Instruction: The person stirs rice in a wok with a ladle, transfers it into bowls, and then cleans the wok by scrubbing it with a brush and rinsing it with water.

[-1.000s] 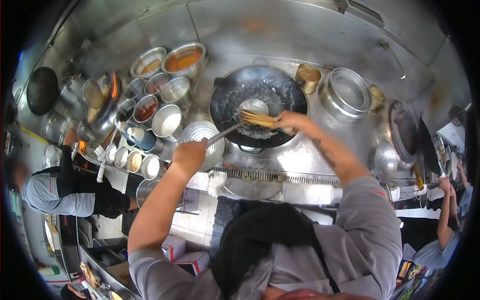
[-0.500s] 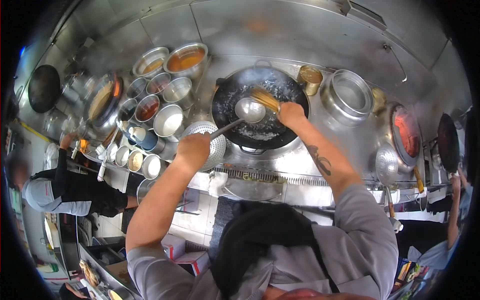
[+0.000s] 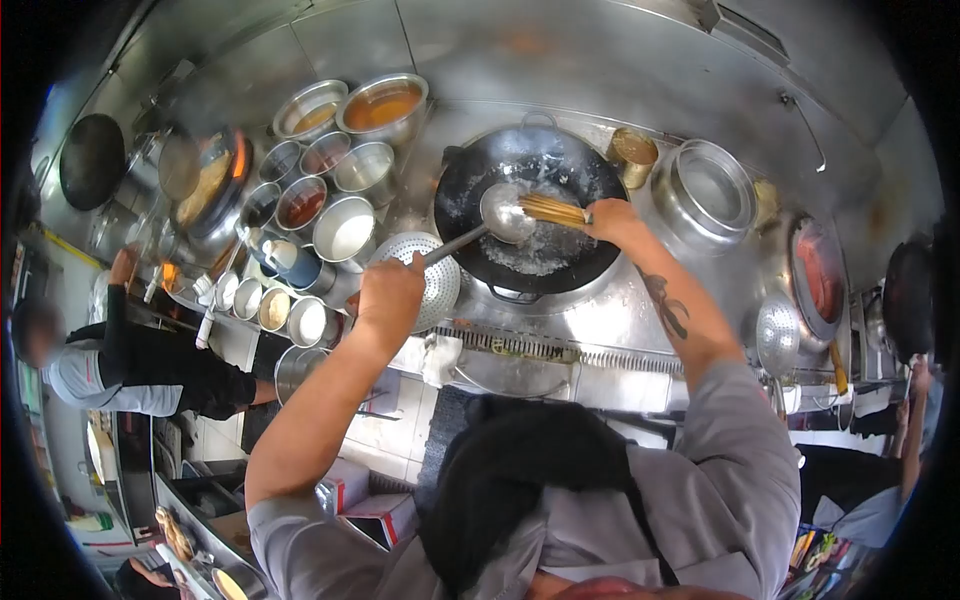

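Note:
My left hand [image 3: 389,300] is closed round the handle of a metal ladle [image 3: 508,213], whose bowl hangs over a black wok [image 3: 480,268]. In my right hand [image 3: 615,221] is a bamboo brush [image 3: 555,210], its bristle end against or just over the ladle's right rim. Foamy, bubbling liquid lies in the wok. Beside my left hand is a perforated strainer [image 3: 437,285]; whether that hand also touches its handle is hard to tell.
Metal pots of sauce and powder [image 3: 343,232] stand left of the wok. A tin can [image 3: 633,157] and stacked steel basins [image 3: 703,190] are at its right. One co-worker [image 3: 130,370] is at far left, another [image 3: 870,490] at far right.
The brush has swung from a slant to nearly level and sits closer to the ladle. The whole view has shifted slightly, with the wok now further right.

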`<action>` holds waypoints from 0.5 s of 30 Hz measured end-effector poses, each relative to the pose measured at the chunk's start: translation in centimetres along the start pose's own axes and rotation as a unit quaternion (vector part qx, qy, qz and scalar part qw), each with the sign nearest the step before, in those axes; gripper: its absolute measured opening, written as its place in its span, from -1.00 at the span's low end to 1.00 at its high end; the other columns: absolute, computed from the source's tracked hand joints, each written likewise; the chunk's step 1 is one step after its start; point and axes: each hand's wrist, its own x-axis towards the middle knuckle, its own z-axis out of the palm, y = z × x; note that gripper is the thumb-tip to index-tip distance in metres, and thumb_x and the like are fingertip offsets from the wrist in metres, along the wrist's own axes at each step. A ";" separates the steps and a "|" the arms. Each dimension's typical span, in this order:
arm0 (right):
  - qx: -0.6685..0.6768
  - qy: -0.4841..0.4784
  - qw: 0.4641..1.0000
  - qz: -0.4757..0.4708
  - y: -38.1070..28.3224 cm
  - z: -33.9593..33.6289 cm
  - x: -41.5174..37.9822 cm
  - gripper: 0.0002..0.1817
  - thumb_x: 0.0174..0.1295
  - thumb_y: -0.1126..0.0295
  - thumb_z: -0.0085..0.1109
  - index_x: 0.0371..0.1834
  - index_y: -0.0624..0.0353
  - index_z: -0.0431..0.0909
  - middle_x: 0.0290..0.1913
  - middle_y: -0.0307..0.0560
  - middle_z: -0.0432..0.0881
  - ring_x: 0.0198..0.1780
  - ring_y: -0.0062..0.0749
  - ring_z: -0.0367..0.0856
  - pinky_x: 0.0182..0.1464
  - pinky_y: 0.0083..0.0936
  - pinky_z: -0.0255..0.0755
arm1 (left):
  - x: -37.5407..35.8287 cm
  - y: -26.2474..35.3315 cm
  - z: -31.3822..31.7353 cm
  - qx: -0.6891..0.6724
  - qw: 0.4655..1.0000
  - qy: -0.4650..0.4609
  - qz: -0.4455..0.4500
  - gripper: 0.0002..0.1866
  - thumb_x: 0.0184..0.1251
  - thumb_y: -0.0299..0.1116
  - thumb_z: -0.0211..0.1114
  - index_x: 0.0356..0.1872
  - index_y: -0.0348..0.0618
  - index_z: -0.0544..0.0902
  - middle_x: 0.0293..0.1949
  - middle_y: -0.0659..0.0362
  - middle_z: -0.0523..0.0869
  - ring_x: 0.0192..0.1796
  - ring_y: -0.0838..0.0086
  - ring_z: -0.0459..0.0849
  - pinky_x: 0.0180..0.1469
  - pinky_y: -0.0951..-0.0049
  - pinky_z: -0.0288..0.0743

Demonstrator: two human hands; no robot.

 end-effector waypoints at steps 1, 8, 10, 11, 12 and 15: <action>-0.001 -0.001 1.000 -0.002 -0.9 0.3 -0.2 -0.66 0.04 0.09 0.20 -0.27 0.09 0.70 -0.27 0.06 0.70 -0.19 -0.06 0.69 -0.12 -0.22 0.56 | 0.0 0.0 0.2 -0.001 1.000 -0.002 -0.002 -0.62 0.19 -0.45 0.14 0.07 -0.05 0.54 -0.40 0.13 0.67 -0.34 0.32 0.71 -0.35 0.36 0.58; -0.009 -0.013 1.000 -0.018 -0.5 0.0 -1.8 -0.69 0.04 0.15 0.20 -0.28 0.14 0.68 -0.29 0.03 0.70 -0.19 -0.07 0.69 -0.11 -0.25 0.56 | 0.6 -1.4 -0.8 -0.054 0.997 -0.041 0.021 -0.73 0.23 -0.45 0.12 -0.04 -0.11 0.60 -0.43 0.11 0.70 -0.33 0.30 0.72 -0.34 0.34 0.59; 0.000 0.034 0.999 0.010 -1.6 -1.3 -2.1 -0.68 0.05 0.14 0.20 -0.28 0.14 0.68 -0.29 0.04 0.70 -0.19 -0.08 0.69 -0.11 -0.25 0.56 | 1.0 -1.4 -0.9 -0.069 0.997 -0.021 0.035 -0.76 0.24 -0.46 0.12 -0.09 -0.12 0.62 -0.43 0.10 0.70 -0.34 0.29 0.72 -0.33 0.33 0.59; 0.012 0.079 0.996 0.040 -2.5 -1.9 -2.5 -0.67 0.05 0.13 0.20 -0.27 0.15 0.68 -0.28 0.05 0.70 -0.19 -0.08 0.69 -0.10 -0.25 0.56 | 1.2 -1.4 -1.0 -0.078 0.996 -0.031 0.042 -0.78 0.24 -0.46 0.12 -0.12 -0.12 0.62 -0.43 0.09 0.70 -0.34 0.28 0.72 -0.33 0.32 0.59; 0.049 0.075 0.994 0.054 -2.7 -1.0 -1.6 -0.66 0.08 0.11 0.18 -0.27 0.15 0.69 -0.25 0.11 0.69 -0.16 -0.06 0.68 -0.08 -0.24 0.55 | 1.6 -1.4 -1.1 -0.087 0.994 -0.040 0.048 -0.80 0.24 -0.47 0.12 -0.15 -0.12 0.63 -0.43 0.09 0.70 -0.35 0.26 0.72 -0.33 0.31 0.59; 0.099 0.048 0.993 0.047 -4.6 5.1 0.6 -0.64 0.06 0.02 0.25 -0.20 0.01 0.67 -0.21 0.13 0.68 -0.12 0.00 0.65 -0.05 -0.17 0.52 | 1.8 -1.5 -1.3 -0.085 0.994 -0.052 0.046 -0.83 0.24 -0.44 0.13 -0.18 -0.12 0.62 -0.46 0.09 0.69 -0.34 0.25 0.72 -0.32 0.31 0.60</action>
